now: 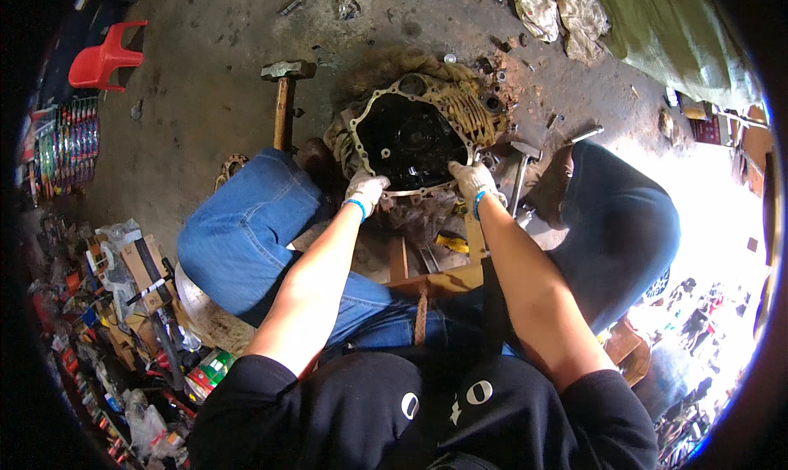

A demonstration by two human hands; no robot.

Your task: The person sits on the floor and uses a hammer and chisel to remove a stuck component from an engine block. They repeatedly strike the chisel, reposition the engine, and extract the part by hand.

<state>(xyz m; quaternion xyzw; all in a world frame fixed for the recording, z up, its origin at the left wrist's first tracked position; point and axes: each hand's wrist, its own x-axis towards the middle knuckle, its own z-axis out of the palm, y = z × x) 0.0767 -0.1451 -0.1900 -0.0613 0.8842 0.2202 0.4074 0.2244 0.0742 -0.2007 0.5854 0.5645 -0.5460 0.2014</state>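
At left, a wooden-handled sledgehammer lies on the floor. The gloved left hand grips the near-left rim of a gearbox housing, which sits just beyond both hands, its open mouth facing up toward the wearer, ribbed side at right; its long axis is unclear. White characters mark the black shirt. The gloved right hand grips the near-right rim, left of a hammer.

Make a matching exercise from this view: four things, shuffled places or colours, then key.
1 Left hand
2 Right hand
3 Wooden-handled hammer
4 Chair

A Red, toward the picture's upper left
B Holding the metal housing at its lower right
C Just left of the housing, untouched
D Holding the housing at its lower left

Pairs: 1-D, 2-B, 3-C, 4-A
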